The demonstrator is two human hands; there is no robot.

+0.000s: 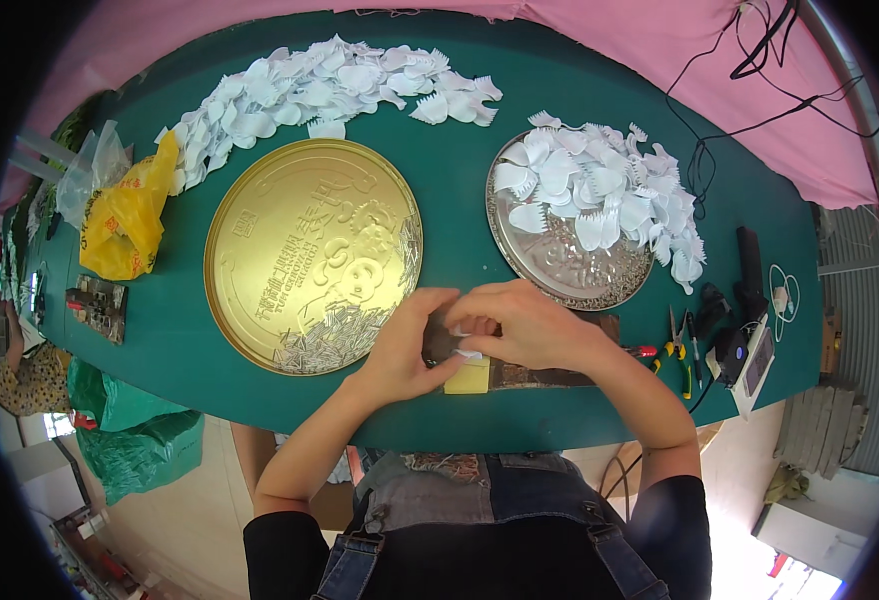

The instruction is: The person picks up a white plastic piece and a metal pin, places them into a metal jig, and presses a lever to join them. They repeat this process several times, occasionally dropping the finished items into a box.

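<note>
Your right hand (pixel 525 322) has its fingers closed on a white piece (pixel 471 354) just beside the dark block (pixel 439 343); pinch lightly, since thin edges may crease. Steady the block with your left hand (pixel 403 346); whether those fingers grip it, I cannot tell.

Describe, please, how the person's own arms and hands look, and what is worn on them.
The left hand and right hand wear no gloves. Both forearms are bare, with no watch or bracelet visible. The short sleeves are plain black fabric, without visible markings.
</note>
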